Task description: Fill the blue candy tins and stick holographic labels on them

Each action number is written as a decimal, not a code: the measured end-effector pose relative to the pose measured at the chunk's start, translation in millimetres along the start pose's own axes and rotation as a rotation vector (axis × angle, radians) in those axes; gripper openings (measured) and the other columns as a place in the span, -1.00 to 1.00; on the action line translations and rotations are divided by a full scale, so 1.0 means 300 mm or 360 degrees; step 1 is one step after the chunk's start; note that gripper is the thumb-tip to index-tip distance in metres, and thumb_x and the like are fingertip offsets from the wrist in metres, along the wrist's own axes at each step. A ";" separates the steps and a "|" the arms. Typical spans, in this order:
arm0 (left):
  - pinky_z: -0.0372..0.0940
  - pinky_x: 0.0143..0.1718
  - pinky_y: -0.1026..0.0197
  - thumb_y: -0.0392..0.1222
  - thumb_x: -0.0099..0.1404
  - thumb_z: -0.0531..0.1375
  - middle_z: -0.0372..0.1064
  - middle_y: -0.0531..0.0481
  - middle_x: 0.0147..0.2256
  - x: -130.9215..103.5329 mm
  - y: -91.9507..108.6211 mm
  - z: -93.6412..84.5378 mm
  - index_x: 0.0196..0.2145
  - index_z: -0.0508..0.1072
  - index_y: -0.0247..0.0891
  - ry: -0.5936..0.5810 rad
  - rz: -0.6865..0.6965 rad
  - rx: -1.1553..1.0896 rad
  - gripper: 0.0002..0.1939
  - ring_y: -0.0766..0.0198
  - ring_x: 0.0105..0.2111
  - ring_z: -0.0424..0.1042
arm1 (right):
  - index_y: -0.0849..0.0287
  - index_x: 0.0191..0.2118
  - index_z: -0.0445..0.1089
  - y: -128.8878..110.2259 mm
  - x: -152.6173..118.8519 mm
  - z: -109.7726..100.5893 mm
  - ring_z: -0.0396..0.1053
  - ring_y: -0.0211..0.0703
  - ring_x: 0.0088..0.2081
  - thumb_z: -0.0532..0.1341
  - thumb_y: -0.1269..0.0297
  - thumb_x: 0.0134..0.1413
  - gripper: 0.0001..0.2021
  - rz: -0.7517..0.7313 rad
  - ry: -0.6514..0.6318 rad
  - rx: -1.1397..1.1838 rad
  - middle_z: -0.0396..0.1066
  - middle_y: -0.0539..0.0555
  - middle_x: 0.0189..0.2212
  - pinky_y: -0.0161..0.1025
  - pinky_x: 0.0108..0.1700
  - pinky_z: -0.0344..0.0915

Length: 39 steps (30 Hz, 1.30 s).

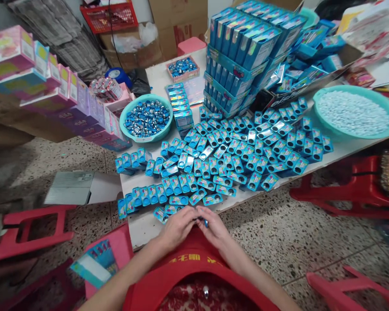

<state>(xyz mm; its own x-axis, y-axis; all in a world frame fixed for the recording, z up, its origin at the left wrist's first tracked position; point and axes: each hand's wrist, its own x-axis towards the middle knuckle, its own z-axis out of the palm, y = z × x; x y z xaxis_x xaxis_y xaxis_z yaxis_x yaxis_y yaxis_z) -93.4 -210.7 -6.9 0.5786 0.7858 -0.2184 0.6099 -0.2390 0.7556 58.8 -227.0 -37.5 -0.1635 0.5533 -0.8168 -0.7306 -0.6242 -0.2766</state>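
Note:
My left hand [180, 225] and my right hand [212, 224] meet at the table's front edge, above the red apron [194, 270]. Both have their fingers closed and pressed together around something small. A bit of blue [205, 223] shows by the right fingers; the rest of it is hidden. Just beyond my hands, many small blue boxes [213, 199] stand or lie on the white table [139, 231]. Some box tops show dark round holes, others blue round discs. A teal bowl [146, 137] of blue and silver caps sits at the left.
Stacked blue cartons [236, 52] rise at the back, beside an open box of blue packs [311, 65]. A teal basin [353, 110] of white pieces stands at the right. Pink and purple boxes [65, 95] are piled at the left. Red stools [359, 185] flank the table.

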 end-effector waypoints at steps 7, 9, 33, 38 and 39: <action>0.28 -0.04 0.17 -0.34 0.29 -0.06 0.31 -0.12 -0.11 -0.097 -0.028 0.104 -0.09 0.34 -0.22 0.0254 -0.0103 -0.0029 -0.70 0.28 -0.09 0.32 | 0.18 -0.48 0.44 0.099 0.034 -0.040 0.41 -0.29 -0.38 0.41 0.45 -0.42 -0.77 0.0173 -0.0007 -0.0059 0.44 -0.01 -0.45 -0.38 -0.31 0.38; 0.30 -0.08 0.17 -0.36 0.28 -0.08 0.32 -0.13 -0.15 -0.107 -0.039 0.120 -0.10 0.35 -0.24 0.0293 -0.0149 0.0079 -0.69 0.26 -0.12 0.34 | 0.18 -0.51 0.43 0.112 0.040 -0.040 0.41 -0.30 -0.40 0.42 0.46 -0.44 -0.77 0.0200 0.0010 -0.0036 0.44 -0.01 -0.47 -0.38 -0.31 0.40; 0.26 -0.33 0.14 -0.28 0.11 0.13 0.44 -0.28 -0.24 0.180 -0.076 -0.046 -0.12 0.32 -0.34 -0.0502 -0.1185 0.1056 -0.67 -0.02 -0.19 0.44 | 0.26 -0.48 0.45 0.049 0.032 -0.027 0.38 -0.34 -0.55 0.49 0.26 -0.57 -0.63 0.0070 0.0182 -0.0211 0.44 0.01 -0.58 -0.51 -0.63 0.14; 0.22 -0.31 0.20 -0.18 0.20 0.09 0.44 -0.09 -0.32 0.096 -0.067 -0.043 -0.16 0.30 -0.24 -0.0234 -0.0929 0.0694 -0.77 0.12 -0.27 0.44 | 0.27 -0.49 0.44 0.054 0.013 -0.002 0.38 -0.31 -0.51 0.47 0.08 -0.61 -0.55 -0.0079 0.0124 -0.0261 0.41 0.00 -0.62 -0.40 -0.45 0.31; 0.21 -0.33 0.23 -0.13 0.23 0.07 0.43 -0.05 -0.35 0.070 -0.062 -0.032 -0.17 0.30 -0.23 -0.0138 -0.0855 0.0472 -0.78 0.17 -0.32 0.44 | 0.26 -0.49 0.43 0.060 0.011 0.003 0.36 -0.31 -0.54 0.48 0.08 -0.64 -0.53 -0.0100 0.0138 -0.0295 0.40 -0.02 -0.64 -0.38 -0.45 0.31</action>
<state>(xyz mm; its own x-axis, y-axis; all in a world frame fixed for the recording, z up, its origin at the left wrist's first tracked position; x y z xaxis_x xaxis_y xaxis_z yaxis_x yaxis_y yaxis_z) -97.9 -184.1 -19.7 0.1831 0.7941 -0.5795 0.9455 0.0193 0.3252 44.5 -236.0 -44.7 -0.0579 0.5499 -0.8332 -0.6020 -0.6850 -0.4102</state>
